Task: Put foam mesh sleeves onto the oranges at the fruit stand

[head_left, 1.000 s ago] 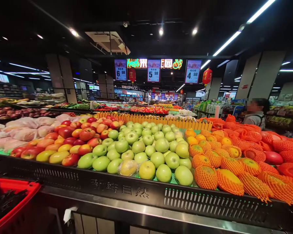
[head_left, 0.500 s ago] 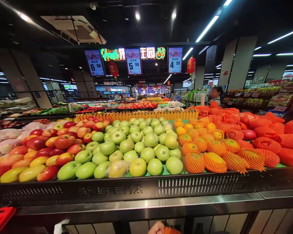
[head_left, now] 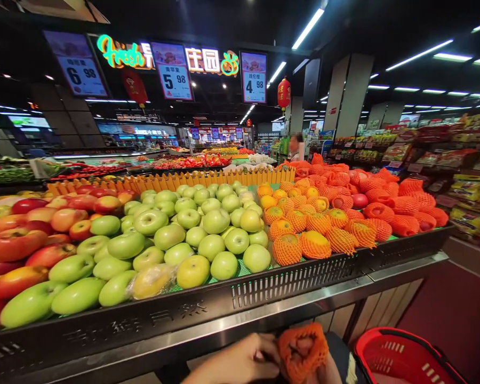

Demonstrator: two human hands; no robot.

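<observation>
An orange foam net sleeve (head_left: 303, 353) is held low in front of me, its open end facing up. My left hand (head_left: 240, 358) comes in from the bottom edge with curled fingers gripping the sleeve's left side. My right hand (head_left: 333, 372) wraps the sleeve from the right and is mostly hidden behind it. Skin-coloured shapes, probably fingertips, show inside the mouth. Above the hands, oranges in similar nets (head_left: 287, 249) lie in the display beside green apples (head_left: 224, 265).
A black slatted display rim (head_left: 288, 285) and a metal ledge (head_left: 260, 312) run before me. Red apples (head_left: 60, 256) lie left, red-netted fruit (head_left: 404, 213) right. A red basket (head_left: 400, 341) is at lower right. A person (head_left: 295, 148) stands beyond the display.
My view has turned right and down. Both hands and the sleeve now show more fully, where only fingers and a bit of orange showed before. The red basket at right has come into view.
</observation>
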